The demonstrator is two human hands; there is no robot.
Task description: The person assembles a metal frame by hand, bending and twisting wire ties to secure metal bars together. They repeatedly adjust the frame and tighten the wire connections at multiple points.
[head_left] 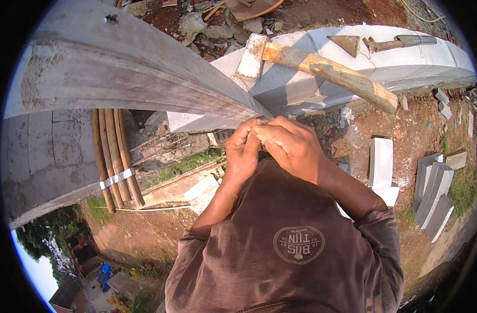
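My left hand point(242, 151) and right hand point(293, 148) pinch at the end of a long metal rail point(129, 68), dull grey, matt, streaked with dried cement. The hammer point(306, 62) has a rough wooden handle, worn and flaking orange, and a pale, mortar-crusted head. It lies on white blocks point(405, 68), chalky and smooth-faced. A trowel point(389, 43) there looks like rusty metal. The bamboo poles point(116, 156) are dry, tan and bound with white tape. My shirt point(280, 245) is brown matt cloth.
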